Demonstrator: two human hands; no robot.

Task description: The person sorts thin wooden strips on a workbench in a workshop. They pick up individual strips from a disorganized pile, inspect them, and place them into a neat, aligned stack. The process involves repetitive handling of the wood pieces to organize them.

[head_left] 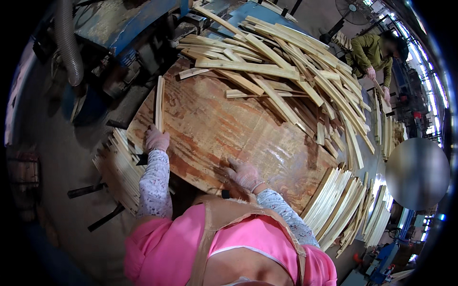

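Observation:
My left hand [157,138], in a pale pinkish glove, is closed around the near end of narrow wooden strips [160,102]. They point away from me along the left edge of a worn plywood tabletop [210,128]. How many strips are in that grip is hard to make out. My right hand [245,175], gloved the same way, is at the near edge of the tabletop with its fingers apart and nothing visible in it. A large jumbled heap of wooden strips [267,71] covers the far side and the far right of the table.
Neat stacks of strips stand at the lower right [334,200] and beside my left forearm [119,167]. Blue machinery [119,24] and a grey flexible hose [69,43] are at the far left. Another person [374,55] handles wood at the far right, near a fan [352,9].

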